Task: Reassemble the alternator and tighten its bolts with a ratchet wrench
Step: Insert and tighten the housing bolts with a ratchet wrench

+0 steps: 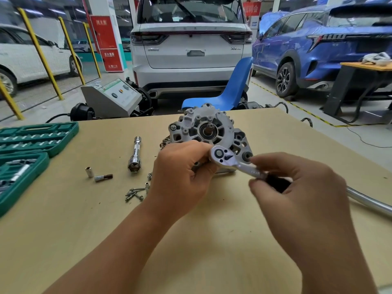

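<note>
Chrome in the grip: ratchet wrench (231,161) pinched at its black handle by the right hand (297,187), fingers curled round it, head lying over the near edge of the alternator (209,132). Left hand (180,172) cupped against the wrench head and the alternator's lower edge, fingers curled; whether pressing the head down or holding a socket beneath, cannot tell. Alternator upright on the table (212,240), grey end housing and shaft facing the camera, a bolt showing at its upper left ear.

Judged as the tightening step, on a bolt hidden under the wrench head. Next move likely calls for a square seat on the bolt, a steadying hold on the housing, then a swing of the handle; risk of the upright body rocking or tipping under the pull.

Outward on the pale wooden table: loose bolts (134,194) just left of the left wrist, a long socket (135,154) beyond them, two small sockets (98,175) further left, a green tool case (31,145) at the left edge, a metal bar (371,202) at the right edge. Beyond: blue chair (231,90), grey machine (112,98) on the floor, white car (191,43), blue car (318,45), yellow posts (40,54), a second bench at far right.
</note>
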The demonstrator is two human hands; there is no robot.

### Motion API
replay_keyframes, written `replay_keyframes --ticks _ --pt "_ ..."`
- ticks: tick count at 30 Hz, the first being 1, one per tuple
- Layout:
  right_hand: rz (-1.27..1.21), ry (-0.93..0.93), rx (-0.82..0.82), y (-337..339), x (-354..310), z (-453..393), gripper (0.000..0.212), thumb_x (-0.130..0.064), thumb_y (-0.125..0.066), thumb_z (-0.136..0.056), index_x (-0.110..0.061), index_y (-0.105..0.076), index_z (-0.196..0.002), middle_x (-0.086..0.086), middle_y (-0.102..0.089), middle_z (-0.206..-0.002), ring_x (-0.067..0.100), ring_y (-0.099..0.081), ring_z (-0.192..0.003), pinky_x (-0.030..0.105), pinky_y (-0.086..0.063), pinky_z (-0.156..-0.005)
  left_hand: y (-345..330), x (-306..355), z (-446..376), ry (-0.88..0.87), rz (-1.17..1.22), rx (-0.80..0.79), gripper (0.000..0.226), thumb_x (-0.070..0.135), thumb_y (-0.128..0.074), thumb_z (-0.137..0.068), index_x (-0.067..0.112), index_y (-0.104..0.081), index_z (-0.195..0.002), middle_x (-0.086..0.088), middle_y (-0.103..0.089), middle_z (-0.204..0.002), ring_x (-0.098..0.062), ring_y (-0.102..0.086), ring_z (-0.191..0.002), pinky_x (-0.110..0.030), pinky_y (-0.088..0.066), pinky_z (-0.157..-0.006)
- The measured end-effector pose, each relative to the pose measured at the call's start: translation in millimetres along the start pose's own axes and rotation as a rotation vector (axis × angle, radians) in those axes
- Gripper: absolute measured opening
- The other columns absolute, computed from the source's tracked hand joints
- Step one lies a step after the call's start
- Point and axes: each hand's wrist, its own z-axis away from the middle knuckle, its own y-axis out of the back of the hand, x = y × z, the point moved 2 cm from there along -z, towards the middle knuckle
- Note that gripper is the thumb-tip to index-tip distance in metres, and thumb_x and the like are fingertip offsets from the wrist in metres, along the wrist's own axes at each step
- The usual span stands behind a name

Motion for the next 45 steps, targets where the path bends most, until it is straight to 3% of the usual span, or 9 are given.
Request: replay_keyframes --ticks 7,12,17,21,27,32,37,42,45 --pt "-0.056 0.071 -0.358 -8 -13 10 0.035 -0.031 -0.077 -0.064 -0.047 -0.07 -0.095 -0.024 -0.07 -0.072 -0.002 -0.066 -0.06 0.021 -0.052 -0.06 -5 3 0 0.027 -0.012 0.043 0.014 0.021 -0.079 -0.088 0.008 -0.078 -0.081 0.003 -0.071 -0.069 -0.017 -0.061 -0.059 -0.038 -0.05 -0.058" --pt "0.007 0.04 0.031 6 2 -3 0.035 -0.015 -0.077 -0.07 -0.045 -0.075 -0.089 -0.023 -0.072 -0.078 -0.002 -0.068 -0.076 0.018 -0.05 -0.069 -3 2 1 0.009 -0.006 0.005 0.015 0.024 -0.079 -0.09 0.009 -0.08 -0.088 0.003 -0.072 -0.073 -0.019 -0.063 -0.062 -0.039 -0.05 -0.061" --pt "-0.063 0.109 -0.331 -6 -11 10 0.041 -0.025 -0.077 -0.065 -0.044 -0.068 -0.1 -0.02 -0.071 -0.072 0.002 -0.067 -0.059 0.023 -0.052 -0.054 -6 2 1 0.033 -0.01 0.028 0.016 0.021 -0.079 -0.089 0.007 -0.078 -0.081 0.001 -0.071 -0.069 -0.022 -0.061 -0.059 -0.041 -0.05 -0.06" --pt "-0.071 0.035 -0.039 8 8 -6 0.045 -0.005 -0.081 -0.069 -0.049 -0.072 -0.075 -0.032 -0.07 -0.077 -0.009 -0.067 -0.072 0.004 -0.048 -0.067 -2 0 2 0.02 -0.013 -0.028 0.018 0.025 -0.076 -0.093 0.008 -0.079 -0.088 0.001 -0.071 -0.072 -0.024 -0.063 -0.062 -0.042 -0.05 -0.064" --pt "-0.058 0.147 -0.387 -8 -13 12 0.036 -0.035 -0.074 -0.064 -0.034 -0.068 -0.099 -0.014 -0.071 -0.073 0.008 -0.065 -0.06 0.026 -0.05 -0.053 -6 4 0 0.035 -0.05 0.054 0.034 0.029 -0.067 -0.094 0.004 -0.073 -0.072 -0.002 -0.063 -0.06 -0.025 -0.052 -0.054 -0.04 -0.042 -0.055" --pt "-0.036 0.071 -0.019 6 9 -6 0.042 -0.009 -0.081 -0.067 -0.048 -0.071 -0.079 -0.036 -0.069 -0.085 -0.009 -0.067 -0.078 0.002 -0.045 -0.07 -3 2 1 0.021 0.002 -0.004 0.024 0.027 -0.075 -0.094 0.006 -0.078 -0.082 0.002 -0.067 -0.067 -0.022 -0.058 -0.058 -0.04 -0.047 -0.06" --pt "-0.05 0.164 -0.359 -11 -8 11 0.036 -0.024 -0.076 -0.066 -0.027 -0.067 -0.1 -0.011 -0.07 -0.078 0.009 -0.065 -0.062 0.028 -0.05 -0.055 -7 3 1 0.037 0.003 0.069 0.028 0.026 -0.072 -0.094 0.004 -0.076 -0.077 -0.001 -0.069 -0.064 -0.025 -0.058 -0.054 -0.04 -0.048 -0.056" --pt "-0.049 0.05 0.008 1 11 -4 0.044 -0.009 -0.081 -0.066 -0.044 -0.073 -0.091 -0.037 -0.068 -0.092 -0.006 -0.067 -0.08 0.015 -0.051 -0.073 -3 1 2 0.01 -0.006 0.002 0.023 0.028 -0.074 -0.094 0.007 -0.08 -0.086 0.0 -0.072 -0.071 -0.025 -0.063 -0.059 -0.042 -0.05 -0.063" --pt "0.024 0.145 -0.122 -3 0 3 0.043 -0.027 -0.078 -0.064 -0.04 -0.069 -0.103 -0.026 -0.07 -0.089 -0.002 -0.065 -0.072 0.019 -0.052 -0.066 -7 2 2 0.012 -0.023 0.034 0.021 0.023 -0.075 -0.094 0.007 -0.077 -0.081 0.003 -0.067 -0.066 -0.02 -0.057 -0.055 -0.038 -0.046 -0.059"
